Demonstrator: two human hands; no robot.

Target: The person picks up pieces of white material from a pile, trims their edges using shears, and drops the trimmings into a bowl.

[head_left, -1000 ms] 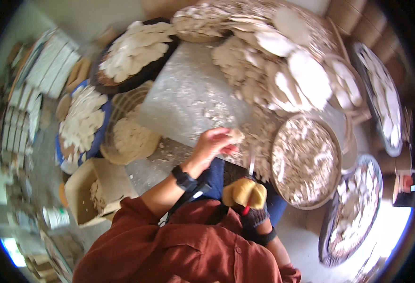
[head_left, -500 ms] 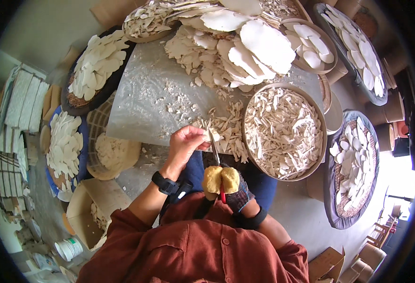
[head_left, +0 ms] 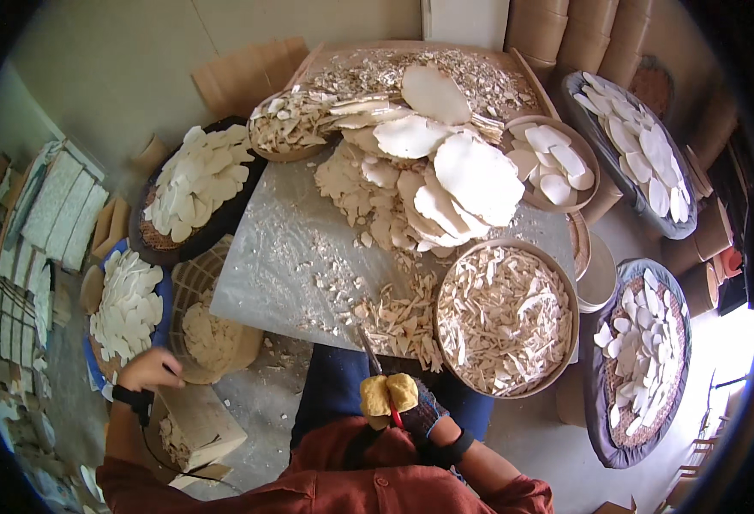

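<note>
Left hand [head_left: 148,368] out over basket [head_left: 190,287] of pale slices at left; right hand [head_left: 391,401], gloved, grips knife [head_left: 371,351] at edge of chip-strewn grey board [head_left: 283,265]; round tray [head_left: 504,319] of cut strips beside it

Matt pale slices [head_left: 471,176] lie on a scuffed metal sheet [head_left: 283,257] beside woven baskets [head_left: 214,330].

You sit on a grey concrete floor [head_left: 257,411]; a pale plaster wall [head_left: 137,51] fills the upper left, and bright daylight enters at lower right.
</note>
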